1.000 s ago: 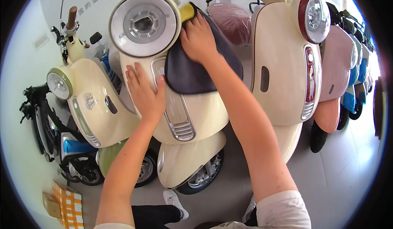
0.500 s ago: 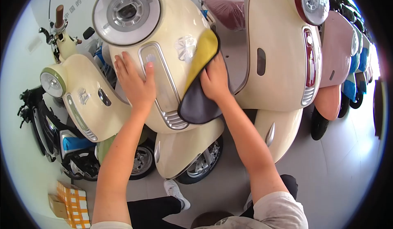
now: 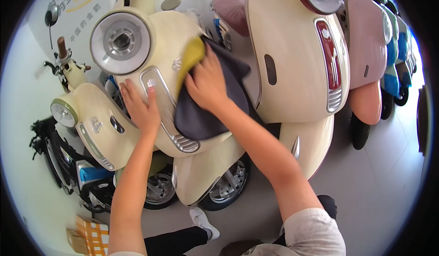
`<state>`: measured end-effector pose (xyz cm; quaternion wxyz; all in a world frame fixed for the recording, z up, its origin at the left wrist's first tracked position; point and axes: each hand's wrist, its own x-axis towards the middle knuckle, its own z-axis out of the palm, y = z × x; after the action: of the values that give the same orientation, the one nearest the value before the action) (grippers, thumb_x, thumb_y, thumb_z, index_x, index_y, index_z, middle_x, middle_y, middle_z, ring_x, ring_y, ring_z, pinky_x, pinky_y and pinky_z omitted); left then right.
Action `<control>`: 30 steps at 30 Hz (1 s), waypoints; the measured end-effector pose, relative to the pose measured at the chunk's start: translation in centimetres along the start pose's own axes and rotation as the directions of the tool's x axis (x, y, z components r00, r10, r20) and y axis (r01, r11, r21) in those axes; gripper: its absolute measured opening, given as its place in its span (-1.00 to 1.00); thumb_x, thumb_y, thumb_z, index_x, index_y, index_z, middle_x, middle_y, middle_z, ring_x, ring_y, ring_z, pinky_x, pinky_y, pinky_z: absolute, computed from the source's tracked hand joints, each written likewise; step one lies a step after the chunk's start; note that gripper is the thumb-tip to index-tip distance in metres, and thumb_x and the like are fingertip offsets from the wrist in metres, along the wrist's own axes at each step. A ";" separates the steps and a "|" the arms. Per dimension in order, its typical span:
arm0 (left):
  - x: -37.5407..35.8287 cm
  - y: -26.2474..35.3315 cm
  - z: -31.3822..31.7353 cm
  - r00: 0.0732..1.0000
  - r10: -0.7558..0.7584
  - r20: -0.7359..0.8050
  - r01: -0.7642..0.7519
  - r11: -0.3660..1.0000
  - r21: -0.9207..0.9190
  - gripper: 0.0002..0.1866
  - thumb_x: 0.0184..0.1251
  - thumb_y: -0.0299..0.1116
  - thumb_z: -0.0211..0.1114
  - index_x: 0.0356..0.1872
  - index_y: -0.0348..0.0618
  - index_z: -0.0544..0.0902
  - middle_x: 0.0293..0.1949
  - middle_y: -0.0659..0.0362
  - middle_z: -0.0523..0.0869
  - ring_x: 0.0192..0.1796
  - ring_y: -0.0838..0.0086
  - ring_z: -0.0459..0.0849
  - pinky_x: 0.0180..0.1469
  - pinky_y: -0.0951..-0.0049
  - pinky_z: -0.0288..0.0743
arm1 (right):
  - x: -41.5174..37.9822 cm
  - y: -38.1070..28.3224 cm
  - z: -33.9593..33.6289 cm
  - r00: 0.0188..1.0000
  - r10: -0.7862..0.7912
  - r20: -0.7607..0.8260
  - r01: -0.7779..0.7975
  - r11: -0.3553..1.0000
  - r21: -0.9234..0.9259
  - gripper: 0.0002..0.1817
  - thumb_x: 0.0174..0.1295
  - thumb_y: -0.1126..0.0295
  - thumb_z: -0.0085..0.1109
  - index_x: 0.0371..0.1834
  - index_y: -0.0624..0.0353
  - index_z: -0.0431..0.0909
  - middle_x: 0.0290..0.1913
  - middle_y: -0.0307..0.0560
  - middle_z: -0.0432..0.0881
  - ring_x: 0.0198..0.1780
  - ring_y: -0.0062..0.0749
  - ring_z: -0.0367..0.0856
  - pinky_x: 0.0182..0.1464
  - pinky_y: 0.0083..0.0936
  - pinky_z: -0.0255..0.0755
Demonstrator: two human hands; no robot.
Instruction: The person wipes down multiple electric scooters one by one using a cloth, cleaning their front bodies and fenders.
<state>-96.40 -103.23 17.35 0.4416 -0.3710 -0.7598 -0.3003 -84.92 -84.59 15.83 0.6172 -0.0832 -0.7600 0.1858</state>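
A cream scooter (image 3: 171, 25) faces me, with its round headlight (image 3: 120, 43) above a chrome-framed front panel. My left hand (image 3: 141, 109) lies against the scooter's front, left of that panel, fingers stretched out and holding nothing. My right hand (image 3: 208, 82) presses a cleaning cloth (image 3: 208, 119), dark grey on one side and yellow on the other, to the right part of the front. The cloth's yellow edge is folded over and blurred. It partly hides the badge (image 3: 177, 64) and reaches down near the silver grille (image 3: 185, 142).
Another cream scooter (image 3: 292, 41) stands close on the right, with a pink one (image 3: 366, 41) beyond it. On the left are a smaller cream scooter (image 3: 103, 119) and a dark two-wheeler (image 3: 59, 151). Cardboard boxes (image 3: 91, 235) sit on the floor at lower left.
My right hand has moved the cloth up and left across the scooter's front, partly over the badge, and the cloth is spread wider. My left hand stays on the front. The view has shifted.
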 end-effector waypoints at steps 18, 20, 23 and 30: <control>0.9 -1.9 0.0 0.991 -0.059 0.122 0.073 0.990 -0.118 -0.20 0.71 0.03 -0.03 0.65 -0.40 0.03 0.69 -0.25 -0.02 0.73 -0.04 -0.09 0.71 0.12 -0.20 | -17.3 4.2 -0.6 0.852 0.522 -0.044 -0.460 0.787 0.411 -0.38 0.32 0.28 0.15 0.42 0.33 0.42 0.46 0.35 0.41 0.53 0.32 0.27 0.62 0.09 0.05; 0.9 -1.5 -0.1 0.988 -0.062 0.140 0.075 0.993 -0.094 -0.21 0.71 0.03 -0.05 0.66 -0.40 0.03 0.69 -0.24 -0.02 0.73 -0.03 -0.09 0.71 0.14 -0.21 | -18.0 5.1 0.2 0.858 0.506 -0.091 -0.434 0.808 0.399 -0.40 0.33 0.30 0.11 0.42 0.34 0.41 0.46 0.36 0.40 0.51 0.34 0.28 0.62 0.01 0.07; 0.9 -1.3 -0.3 0.984 -0.091 0.152 0.106 0.989 -0.100 -0.21 0.72 0.03 -0.08 0.66 -0.40 0.02 0.70 -0.21 -0.04 0.74 0.00 -0.09 0.71 0.17 -0.22 | -19.5 8.6 1.3 0.757 0.643 0.118 -0.594 0.602 0.534 -0.43 0.39 0.27 0.05 0.41 0.36 0.42 0.45 0.41 0.40 0.51 0.33 0.29 0.60 -0.07 0.12; 1.0 -0.7 -0.3 0.982 -0.116 0.151 0.140 0.977 -0.163 -0.24 0.73 -0.04 -0.08 0.67 -0.40 -0.01 0.71 -0.14 -0.02 0.73 0.10 -0.03 0.70 0.26 -0.17 | -35.9 24.8 16.1 0.540 0.804 0.249 -0.675 0.237 0.699 -0.47 0.65 0.21 -0.27 0.51 0.28 0.34 0.48 0.10 0.45 0.49 -0.08 0.40 0.53 -0.32 0.20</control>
<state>-97.22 -103.57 18.25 0.3327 -0.3783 -0.7825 -0.3658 -94.97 -77.53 -29.03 0.4898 -0.1941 -0.4312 0.7325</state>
